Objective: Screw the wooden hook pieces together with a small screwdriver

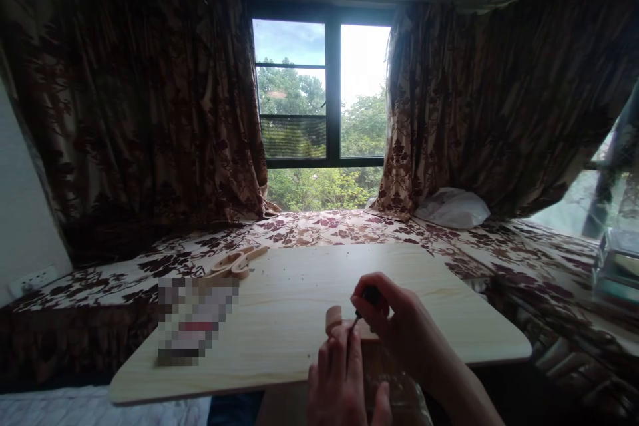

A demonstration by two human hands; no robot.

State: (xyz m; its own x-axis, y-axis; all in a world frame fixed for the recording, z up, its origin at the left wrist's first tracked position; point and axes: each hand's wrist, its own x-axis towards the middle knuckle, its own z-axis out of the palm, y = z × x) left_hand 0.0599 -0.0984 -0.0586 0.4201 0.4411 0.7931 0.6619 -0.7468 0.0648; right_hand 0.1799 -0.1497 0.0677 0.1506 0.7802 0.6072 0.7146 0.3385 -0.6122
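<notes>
My right hand (pixel 399 316) is closed around the dark handle of a screwdriver (pixel 370 294). Its thin shaft slants down to the fingertips of my left hand (pixel 339 373). The shaft's tip is hidden by those fingers. A light brown wooden piece (pixel 333 319) with a rounded end lies under and just beyond my left fingertips, which press on it and hold it. My left thumb stands apart to the right.
A pale wood-grain table (pixel 279 319) carries curved wooden parts (pixel 237 263) and a blurred-out flat item (pixel 197 326) at left. Small crumbs are scattered over it. Behind are a flower-patterned window ledge (pixel 319 229), a white plastic bag (pixel 454 206) and curtains (pixel 409 113).
</notes>
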